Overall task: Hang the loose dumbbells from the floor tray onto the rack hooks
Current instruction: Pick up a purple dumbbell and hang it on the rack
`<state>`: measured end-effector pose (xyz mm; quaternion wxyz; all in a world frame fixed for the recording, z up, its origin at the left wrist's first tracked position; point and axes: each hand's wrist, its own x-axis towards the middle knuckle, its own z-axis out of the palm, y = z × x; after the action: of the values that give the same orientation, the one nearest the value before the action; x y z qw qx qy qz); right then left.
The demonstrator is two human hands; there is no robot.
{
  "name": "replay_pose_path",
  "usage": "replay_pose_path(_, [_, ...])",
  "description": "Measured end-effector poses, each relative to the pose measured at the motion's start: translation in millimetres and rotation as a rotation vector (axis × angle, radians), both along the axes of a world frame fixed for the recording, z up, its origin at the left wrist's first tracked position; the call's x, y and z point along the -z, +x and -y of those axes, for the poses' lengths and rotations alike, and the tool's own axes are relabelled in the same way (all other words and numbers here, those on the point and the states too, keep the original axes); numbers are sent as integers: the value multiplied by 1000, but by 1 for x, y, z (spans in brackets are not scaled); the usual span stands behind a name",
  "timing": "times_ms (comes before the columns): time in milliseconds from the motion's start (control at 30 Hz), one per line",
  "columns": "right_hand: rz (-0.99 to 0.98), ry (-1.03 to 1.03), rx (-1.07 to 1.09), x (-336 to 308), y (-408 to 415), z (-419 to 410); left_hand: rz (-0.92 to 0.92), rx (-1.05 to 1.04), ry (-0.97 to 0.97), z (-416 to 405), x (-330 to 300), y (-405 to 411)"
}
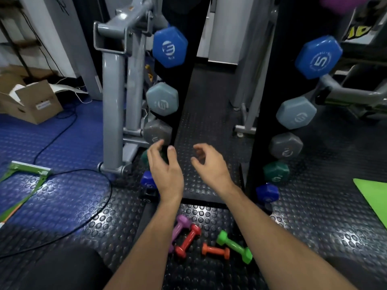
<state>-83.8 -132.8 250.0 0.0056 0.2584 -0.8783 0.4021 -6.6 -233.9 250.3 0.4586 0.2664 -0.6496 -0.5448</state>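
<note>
Several small loose dumbbells lie on the studded black floor tray (pixel 209 275) below my forearms: a purple one (pixel 179 229), a red one (pixel 188 240), an orange one (pixel 215 251) and a green one (pixel 234 246). A black rack (pixel 266 97) rises ahead, with hex dumbbells hanging down both sides, from a big blue one (pixel 169 47) on the left and a blue "5" (pixel 319 57) on the right down to small blue ones (pixel 267 192). My left hand (pixel 165 166) and my right hand (pixel 209 162) hover empty in front of the rack's base, fingers loosely curled.
A grey machine frame (pixel 116 91) stands just left of the rack. An open cardboard box (pixel 31 101) sits far left on blue flooring, with a black cable (pixel 69 126) trailing across it. A green step (pixel 27 174) lies at left, a green mat (pixel 374 197) at right.
</note>
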Motion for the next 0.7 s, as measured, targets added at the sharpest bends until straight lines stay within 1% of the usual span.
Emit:
replay_pose_path(67, [82,85,-16,32,3,-1,97,2,33,-4,36,2])
replay_pose_path(167, [196,147,-33,77,6,-1,242,-21,132,-7,94,8])
replay_pose_path(333, [363,298,-92,140,5,3,465,-138,450,-8,189,27])
replay_pose_path(433, [440,345,-97,177,2,5,588,-151,587,-8,235,39])
replay_pose_path(600, [515,422,-122,230,-2,13,752,-109,740,-4,299,44])
replay_pose_path(700, [564,417,-128,258,-7,18,858,-90,714,2,332,35])
